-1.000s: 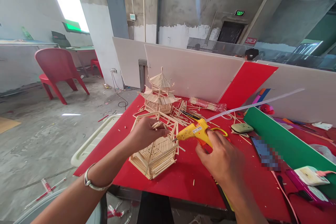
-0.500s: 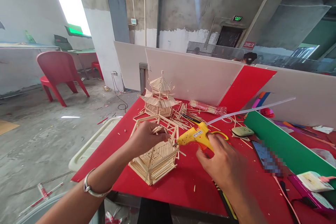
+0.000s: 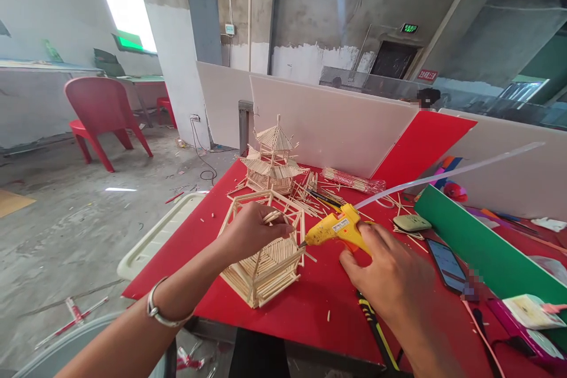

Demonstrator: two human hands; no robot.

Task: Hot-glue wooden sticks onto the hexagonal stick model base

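My left hand (image 3: pixel 252 230) is closed on a few short wooden sticks (image 3: pixel 271 217), held over the far rim of a six-sided stick frame (image 3: pixel 254 283). Part of that frame is hidden behind the hand. In my right hand (image 3: pixel 387 263) is a yellow hot glue gun (image 3: pixel 333 225), its nozzle pointing left at the frame's right-hand corner. I cannot tell whether the tip touches the wood. A long clear glue stick (image 3: pixel 452 174) sticks out of the gun's back. Behind the frame stands a tiered stick pagoda (image 3: pixel 272 156).
Loose sticks (image 3: pixel 312 204) and a plastic-wrapped bundle (image 3: pixel 349 178) lie at the back of the red table (image 3: pixel 328 342). To the right are a phone (image 3: pixel 446 264), a green panel (image 3: pixel 482 236) and a purple power strip (image 3: pixel 527 333). A yellow-black tool (image 3: pixel 376 331) lies near the front edge.
The view has shifted slightly. Both hands keep their hold, with the glue gun's nozzle still by the frame's right corner. More of the yellow-black tool shows beside my right wrist.
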